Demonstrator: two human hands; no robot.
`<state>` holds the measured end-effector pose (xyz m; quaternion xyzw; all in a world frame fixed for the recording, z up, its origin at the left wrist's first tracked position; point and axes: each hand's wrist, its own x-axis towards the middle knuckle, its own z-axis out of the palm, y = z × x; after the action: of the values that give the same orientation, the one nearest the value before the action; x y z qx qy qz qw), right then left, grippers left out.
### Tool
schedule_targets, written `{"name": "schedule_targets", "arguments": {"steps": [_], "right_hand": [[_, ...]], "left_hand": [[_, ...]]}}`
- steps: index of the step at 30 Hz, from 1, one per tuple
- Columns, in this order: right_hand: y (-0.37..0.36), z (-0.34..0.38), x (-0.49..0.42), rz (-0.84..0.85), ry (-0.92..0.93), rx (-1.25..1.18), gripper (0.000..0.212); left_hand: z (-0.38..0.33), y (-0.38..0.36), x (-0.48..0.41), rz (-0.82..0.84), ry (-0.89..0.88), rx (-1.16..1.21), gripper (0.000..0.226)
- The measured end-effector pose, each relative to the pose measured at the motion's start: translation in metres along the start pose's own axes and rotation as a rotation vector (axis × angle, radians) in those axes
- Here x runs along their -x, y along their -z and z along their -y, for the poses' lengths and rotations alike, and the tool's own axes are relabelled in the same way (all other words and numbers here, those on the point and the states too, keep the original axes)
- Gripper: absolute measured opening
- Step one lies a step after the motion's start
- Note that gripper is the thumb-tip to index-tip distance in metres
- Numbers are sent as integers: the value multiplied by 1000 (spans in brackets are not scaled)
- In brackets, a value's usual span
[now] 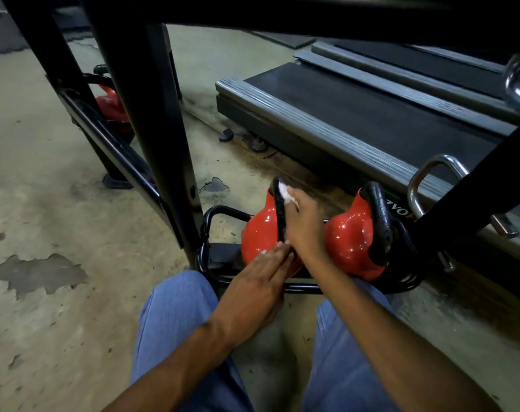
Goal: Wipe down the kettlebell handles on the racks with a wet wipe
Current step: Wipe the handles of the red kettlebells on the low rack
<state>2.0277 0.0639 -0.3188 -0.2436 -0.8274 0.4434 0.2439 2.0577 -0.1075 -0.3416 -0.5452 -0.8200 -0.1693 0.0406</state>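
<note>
Pinching a white wipe (285, 195) against the top of the black handle (279, 215), the right hand (305, 224) had its fingers curled close together around the cloth, the thumb side hidden behind the bar. The left hand (258, 281) lay flatter: its fingers were straight and pressed side by side, tips resting on the handle's near foot and on the red kettlebell (260, 236), steadying it rather than gripping. It held nothing.

That bell sat at the left end of the low rack (223, 215), its handle turned edge-on to the camera. A second red bell (352, 236) stood just beside it to the right, touching or nearly touching the right forearm. A third (111, 104) showed well apart, further along the rack behind a black upright (151, 120). The person's knees in blue jeans (178, 310) were close against the rack, with a treadmill (357, 114) beyond.

The likeliest trouble, as I judged it, was the small wipe bunching or slipping out of the pinch on the rough handle, so that bare fingers rubbed instead of cloth. With only flat fingertips bracing it, the bell could also rock on the rails under a hard stroke and nip the left fingers at the handle's foot. The handle's underside and far leg might be missed, since they faced away.
</note>
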Motion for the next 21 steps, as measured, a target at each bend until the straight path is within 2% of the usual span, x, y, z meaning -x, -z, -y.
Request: {"name": "schedule_targets", "arguments": {"steps": [3,5,7,10,14,16,19,21], "right_hand": [[20,-11,35,101,385,179,36],[25,-14,4,315,556,413,36],[24,7,-46,555,586,730,31],[21,42,-89,755,651,1073,32],[26,55,-54,1110,936,1263,36],[31,53,-52,1097,1013,1260,33],[32,51,-70,869,907,1168,34],[29,31,-53,714,1071,1132,33]], "left_hand": [[0,-9,4,9,-22,-30,77],[-1,-10,4,23,-28,-65,76],[-3,-9,4,39,-29,-135,74],[-6,-7,6,48,-18,-183,74],[-6,-12,6,37,-15,-165,75],[-7,-13,7,36,-10,-150,76],[-7,-10,8,53,-1,-119,76],[-5,-4,10,35,-23,-63,73]]}}
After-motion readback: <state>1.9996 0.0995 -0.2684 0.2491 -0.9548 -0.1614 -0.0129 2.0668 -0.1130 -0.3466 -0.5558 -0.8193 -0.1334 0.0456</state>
